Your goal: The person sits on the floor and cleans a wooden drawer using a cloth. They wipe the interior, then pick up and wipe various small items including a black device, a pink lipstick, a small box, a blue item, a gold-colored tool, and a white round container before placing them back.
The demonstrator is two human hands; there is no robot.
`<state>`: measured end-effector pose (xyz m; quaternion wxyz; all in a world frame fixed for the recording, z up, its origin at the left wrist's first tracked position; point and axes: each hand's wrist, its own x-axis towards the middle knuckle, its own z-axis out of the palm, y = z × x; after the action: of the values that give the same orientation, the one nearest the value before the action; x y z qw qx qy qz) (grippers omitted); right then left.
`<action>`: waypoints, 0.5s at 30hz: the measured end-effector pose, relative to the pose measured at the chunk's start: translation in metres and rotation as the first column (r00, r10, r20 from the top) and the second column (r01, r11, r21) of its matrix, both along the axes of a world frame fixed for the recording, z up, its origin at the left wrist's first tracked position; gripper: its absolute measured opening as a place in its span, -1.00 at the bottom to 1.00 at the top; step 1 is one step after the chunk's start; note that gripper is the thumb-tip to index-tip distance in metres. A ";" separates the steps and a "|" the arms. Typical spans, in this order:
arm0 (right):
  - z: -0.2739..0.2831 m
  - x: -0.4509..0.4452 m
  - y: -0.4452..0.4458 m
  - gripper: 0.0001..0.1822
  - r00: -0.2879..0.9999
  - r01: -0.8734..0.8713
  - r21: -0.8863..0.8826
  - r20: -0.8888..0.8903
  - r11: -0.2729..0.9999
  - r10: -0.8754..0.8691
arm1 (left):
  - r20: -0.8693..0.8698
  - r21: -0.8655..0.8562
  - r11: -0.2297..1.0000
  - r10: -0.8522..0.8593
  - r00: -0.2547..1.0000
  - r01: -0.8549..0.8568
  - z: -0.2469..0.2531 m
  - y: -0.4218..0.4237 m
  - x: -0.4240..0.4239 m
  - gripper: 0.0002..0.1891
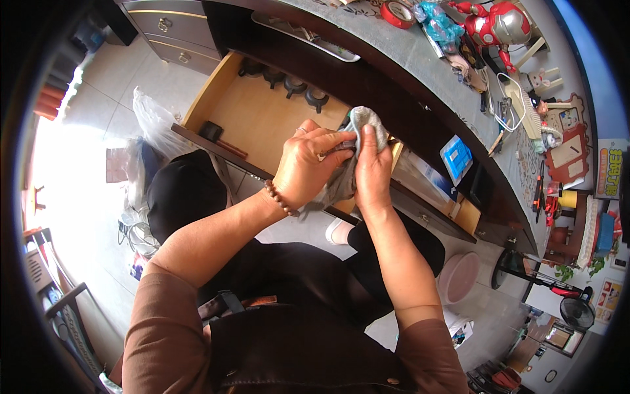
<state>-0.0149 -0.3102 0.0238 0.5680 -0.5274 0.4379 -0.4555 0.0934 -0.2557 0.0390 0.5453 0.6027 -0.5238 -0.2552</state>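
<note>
My left hand [307, 160], with a ring and a beaded bracelet, pinches a small dark object [344, 146] between thumb and fingers. Only part of that object shows, so its kind is unclear. A grey cloth [366, 120] is gripped by my right hand [374, 170], the thumb lying along its upper part. The dark object touches the cloth, and loose folds hang below both hands. Under them a pulled-out wooden drawer [266, 115] holds several dark rounded pieces [295, 86] along its back, a small black box [210, 131] and a reddish-brown strip [231, 149].
Right of this drawer, a second drawer [423, 177] is out with papers inside. A blue packet [456, 156] lies above it. The desktop [423, 54] bears red tape [396, 14], a red toy figure [497, 29] and clutter. Plastic bags [152, 118] and a pink bin [458, 277] stand on the floor.
</note>
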 end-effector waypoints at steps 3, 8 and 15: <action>0.005 -0.006 -0.009 -0.67 0.985 0.154 0.011 -0.074 0.988 -0.153 | -0.359 0.065 0.997 -0.025 0.933 0.052 0.000 -0.002 -0.002 -0.75; 0.026 -0.023 -0.014 -0.64 0.989 -0.127 -0.019 0.075 0.992 0.128 | -0.944 0.102 0.966 0.018 0.331 0.239 -0.010 -0.009 0.010 -0.75; 0.020 -0.017 -0.007 -0.82 0.938 -0.147 -0.363 -0.346 0.920 0.014 | -0.965 0.155 0.794 -0.005 0.261 0.588 -0.025 0.005 0.008 -0.82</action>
<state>-0.0322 -0.3177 0.0436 0.3892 -0.7159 0.4086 -0.4112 0.1013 -0.2504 0.0143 0.5087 0.3418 -0.1346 -0.7786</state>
